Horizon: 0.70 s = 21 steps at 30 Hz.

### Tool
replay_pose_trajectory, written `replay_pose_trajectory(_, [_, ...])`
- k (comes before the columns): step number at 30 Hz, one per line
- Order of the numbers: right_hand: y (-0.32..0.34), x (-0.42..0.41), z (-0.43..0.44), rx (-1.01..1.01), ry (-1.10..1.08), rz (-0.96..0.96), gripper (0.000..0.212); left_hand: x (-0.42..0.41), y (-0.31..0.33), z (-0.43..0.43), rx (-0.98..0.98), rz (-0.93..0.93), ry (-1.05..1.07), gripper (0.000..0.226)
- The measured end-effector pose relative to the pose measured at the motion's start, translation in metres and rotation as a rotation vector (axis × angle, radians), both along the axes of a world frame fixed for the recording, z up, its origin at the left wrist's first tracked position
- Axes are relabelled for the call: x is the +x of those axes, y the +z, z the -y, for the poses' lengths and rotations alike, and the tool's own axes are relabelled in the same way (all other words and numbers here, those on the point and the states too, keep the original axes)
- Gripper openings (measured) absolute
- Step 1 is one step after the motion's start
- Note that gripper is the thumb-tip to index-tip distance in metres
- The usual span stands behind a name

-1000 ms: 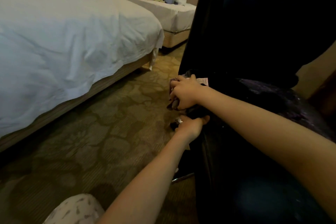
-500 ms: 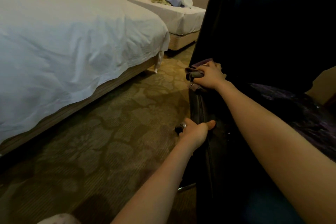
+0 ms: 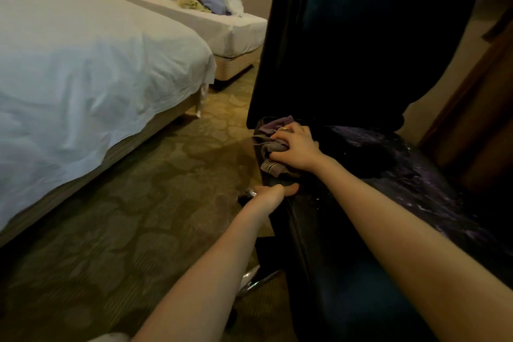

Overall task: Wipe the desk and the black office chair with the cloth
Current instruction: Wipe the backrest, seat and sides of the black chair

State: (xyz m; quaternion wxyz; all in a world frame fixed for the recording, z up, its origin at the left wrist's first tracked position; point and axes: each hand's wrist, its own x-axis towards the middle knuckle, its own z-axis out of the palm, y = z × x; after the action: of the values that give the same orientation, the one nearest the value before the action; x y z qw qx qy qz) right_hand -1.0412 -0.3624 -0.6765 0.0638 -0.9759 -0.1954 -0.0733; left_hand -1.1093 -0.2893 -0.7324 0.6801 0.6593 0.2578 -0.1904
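The black office chair (image 3: 361,36) fills the right half of the view, its tall backrest upright and its worn seat (image 3: 416,175) below. My right hand (image 3: 295,148) grips a bunched grey-purple cloth (image 3: 270,147) against the seat's left rear corner, where seat and backrest meet. Just below it, my left hand (image 3: 273,193) holds the seat's left edge, thumb lying on top and fingers hidden underneath. The desk is not in view.
A white-sheeted bed (image 3: 83,64) lies to the left, and a second bed (image 3: 222,28) with piled clothes stands behind it. Patterned carpet (image 3: 138,216) runs between bed and chair. A chrome chair-base leg (image 3: 258,280) shows low. Wooden furniture (image 3: 477,119) stands at far right.
My right hand with the cloth rose along the seat's left edge to the rear corner a second ago, then has stayed about there. My left hand has kept its hold on the seat edge.
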Motion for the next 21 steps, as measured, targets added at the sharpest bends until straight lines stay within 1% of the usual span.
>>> replay_pose_trajectory(4, [-0.005,-0.004,-0.004,0.059,-0.054,0.019,0.054,0.000,-0.007,-0.003,-0.023,0.027,-0.047,0.098])
replay_pose_trajectory(8, [-0.009,-0.011,-0.004,0.090,-0.091,0.043,0.054,-0.009,-0.013,-0.010,-0.070,0.073,-0.070,0.106])
replay_pose_trajectory(9, [-0.009,-0.011,-0.003,0.090,-0.093,0.040,0.055,-0.010,-0.011,-0.013,-0.072,0.082,-0.066,0.104])
replay_pose_trajectory(12, [-0.008,-0.015,-0.004,0.096,-0.110,0.012,0.056,-0.018,-0.010,-0.015,-0.067,0.094,-0.033,0.093])
replay_pose_trajectory(14, [-0.005,-0.018,-0.008,0.092,-0.132,0.018,0.057,-0.025,-0.009,-0.012,-0.039,0.104,0.010,0.095])
replay_pose_trajectory(17, [-0.001,-0.030,-0.005,0.089,-0.163,0.010,0.059,-0.028,-0.011,-0.009,-0.072,0.122,0.054,0.105])
replay_pose_trajectory(21, [0.005,-0.062,0.020,0.120,-0.170,-0.011,0.057,-0.033,-0.005,-0.008,-0.122,0.130,0.094,0.096])
